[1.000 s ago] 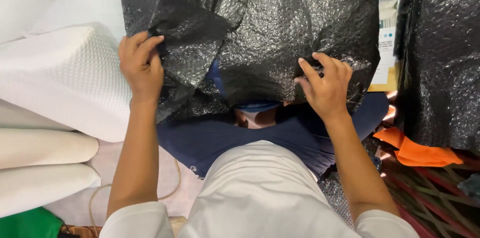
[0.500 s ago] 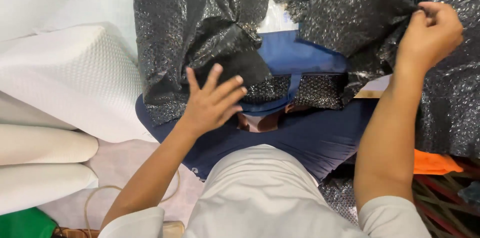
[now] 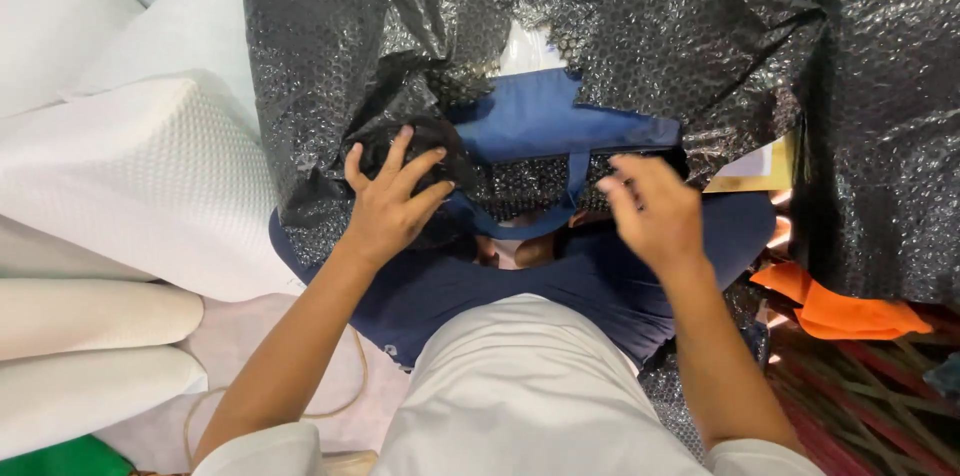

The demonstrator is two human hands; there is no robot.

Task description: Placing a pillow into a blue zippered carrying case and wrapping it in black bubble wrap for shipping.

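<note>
A large sheet of black bubble wrap [image 3: 400, 36] lies spread over my lap and partly covers a blue fabric bag [image 3: 540, 121] with a strap. My left hand [image 3: 385, 201] presses a bunched fold of the wrap against the bag's left end, fingers spread. My right hand [image 3: 655, 211] hovers over the bag's right end near the wrap's edge, blurred, with its fingers loosely curled and nothing clearly held. My white shirt and dark blue trousers fill the lower middle.
White foam pillows [image 3: 110, 176] are stacked at the left. More black bubble wrap [image 3: 880, 116] hangs at the right, above an orange cloth [image 3: 840, 306] and red slats. A flat cardboard piece [image 3: 765, 171] pokes out beside the bag.
My right hand let go of the wrap flap at the upper right and came down to the bag's right end. My left hand shifted slightly left onto the bunched wrap.
</note>
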